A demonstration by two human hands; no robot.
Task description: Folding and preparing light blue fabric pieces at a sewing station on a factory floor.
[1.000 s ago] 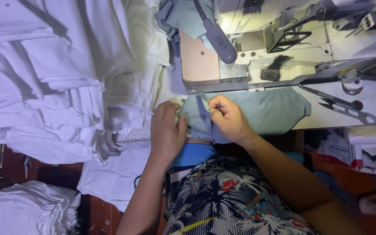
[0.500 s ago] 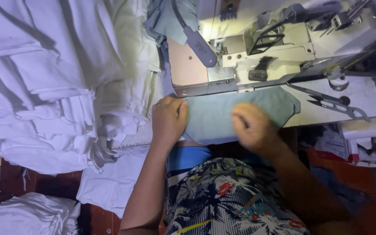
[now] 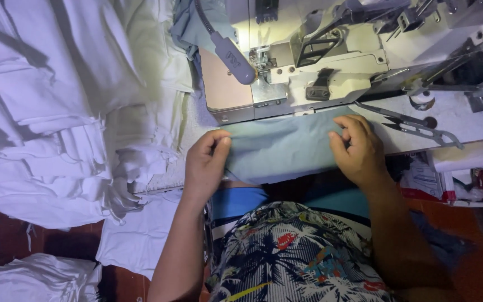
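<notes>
A pale blue-green piece of fabric (image 3: 283,148) lies flat on the sewing table in front of the white sewing machine (image 3: 331,61). My left hand (image 3: 207,162) pinches the fabric's left end between thumb and fingers. My right hand (image 3: 359,148) holds the fabric's right end, fingers curled over its edge. The cloth is stretched out between both hands, just below the machine's metal bed and presser foot (image 3: 259,59).
A large heap of white garments (image 3: 57,106) fills the left side, with more white cloth (image 3: 34,279) on the floor. Dark scissors (image 3: 415,124) lie on the table right of my right hand. A grey lamp head (image 3: 231,56) hangs over the machine bed.
My hands were close together at the fabric's middle; the right hand has slid to the right end, and the cloth now lies spread out between both hands.
</notes>
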